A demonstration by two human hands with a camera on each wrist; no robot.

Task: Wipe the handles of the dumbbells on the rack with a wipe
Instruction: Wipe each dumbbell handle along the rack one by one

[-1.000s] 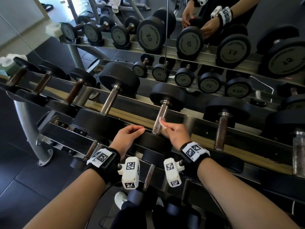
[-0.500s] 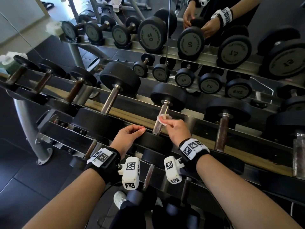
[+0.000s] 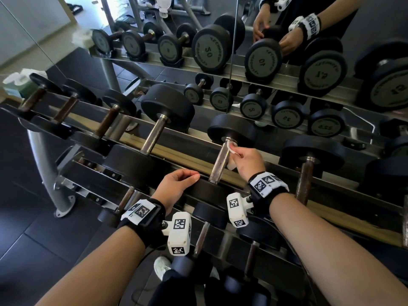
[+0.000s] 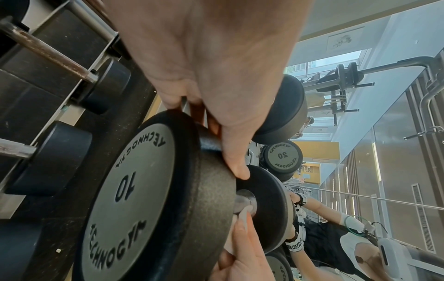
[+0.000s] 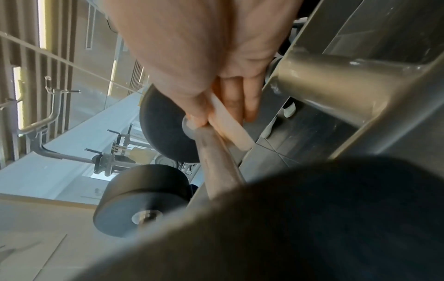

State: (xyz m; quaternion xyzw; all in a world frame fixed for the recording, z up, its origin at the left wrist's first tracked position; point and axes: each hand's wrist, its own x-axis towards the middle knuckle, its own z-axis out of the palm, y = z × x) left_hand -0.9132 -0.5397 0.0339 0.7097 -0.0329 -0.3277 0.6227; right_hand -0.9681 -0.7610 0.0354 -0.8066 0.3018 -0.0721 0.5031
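Note:
A black 10 dumbbell lies on the rack's top tier, its steel handle (image 3: 220, 161) running away from me. My right hand (image 3: 247, 161) pinches a white wipe (image 3: 231, 149) against the far end of that handle, next to the far weight head (image 3: 231, 130). The right wrist view shows the wipe (image 5: 228, 123) folded between thumb and fingers on the handle (image 5: 216, 157). My left hand (image 3: 178, 184) rests on the rim of the near weight head (image 4: 144, 199), thumb on top and fingers curled over the edge.
More dumbbells sit to either side on the top tier, one with a steel handle (image 3: 154, 136) on the left and a rusty one (image 3: 305, 182) on the right. A lower tier (image 3: 198, 237) is below my wrists. A mirror (image 3: 220, 51) stands behind the rack. A wipe pack (image 3: 17, 82) is at far left.
My right hand has slid the wipe along the handle from its near end up to the far end by the far weight head. The left hand has stayed on the near head.

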